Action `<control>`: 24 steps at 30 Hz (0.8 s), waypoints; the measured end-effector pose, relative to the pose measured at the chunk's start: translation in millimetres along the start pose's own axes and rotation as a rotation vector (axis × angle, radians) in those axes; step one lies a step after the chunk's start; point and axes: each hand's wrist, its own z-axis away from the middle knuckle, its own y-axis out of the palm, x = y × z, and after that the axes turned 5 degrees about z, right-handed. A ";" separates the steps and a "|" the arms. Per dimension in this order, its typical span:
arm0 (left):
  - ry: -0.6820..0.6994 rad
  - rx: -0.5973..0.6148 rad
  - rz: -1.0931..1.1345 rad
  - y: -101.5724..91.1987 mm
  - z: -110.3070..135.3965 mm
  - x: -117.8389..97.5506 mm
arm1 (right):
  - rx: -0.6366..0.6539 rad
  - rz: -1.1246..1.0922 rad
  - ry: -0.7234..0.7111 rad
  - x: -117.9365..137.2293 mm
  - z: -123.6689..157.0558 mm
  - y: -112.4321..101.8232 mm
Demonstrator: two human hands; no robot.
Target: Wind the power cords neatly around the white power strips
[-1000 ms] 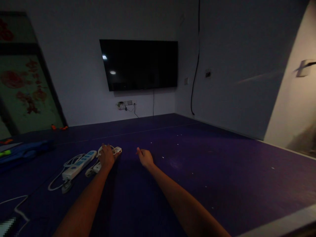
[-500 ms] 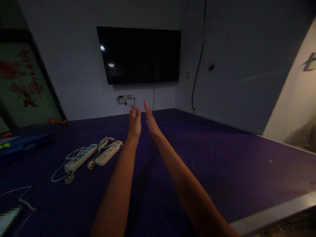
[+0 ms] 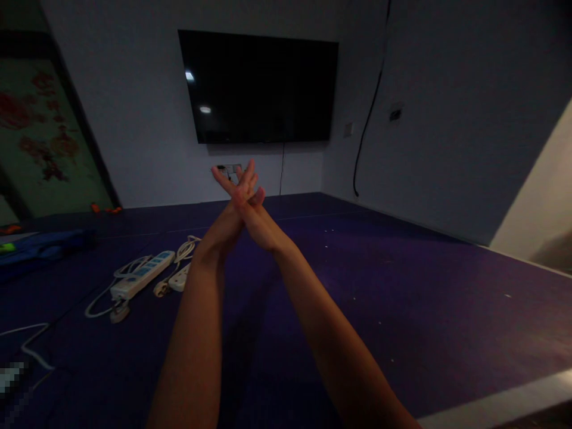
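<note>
My left hand (image 3: 220, 231) and my right hand (image 3: 258, 226) are raised in front of me, crossed and pressed against each other at the palms. Their fingers are stretched out and neither holds anything. Below and to the left, two power strips lie on the dark purple floor (image 3: 402, 286). One is a white strip with blue switches (image 3: 142, 281). The other is a plain white strip (image 3: 180, 279), partly hidden behind my left forearm. Both have coiled white cords beside them.
A black TV (image 3: 261, 86) hangs on the far wall above wall sockets (image 3: 227, 170). A black cable (image 3: 369, 128) runs down the right wall. A blue object (image 3: 40, 247) lies at the left, and a loose white cord (image 3: 27, 345) at the lower left.
My left hand left the plain power strip on the floor. Both hands rose and came together, from side by side to crossed and touching. The view tilted up slightly.
</note>
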 end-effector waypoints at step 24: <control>-0.006 0.490 -0.099 -27.3 31.0 -59.1 | 0.549 -0.015 -0.054 54.1 19.3 -48.0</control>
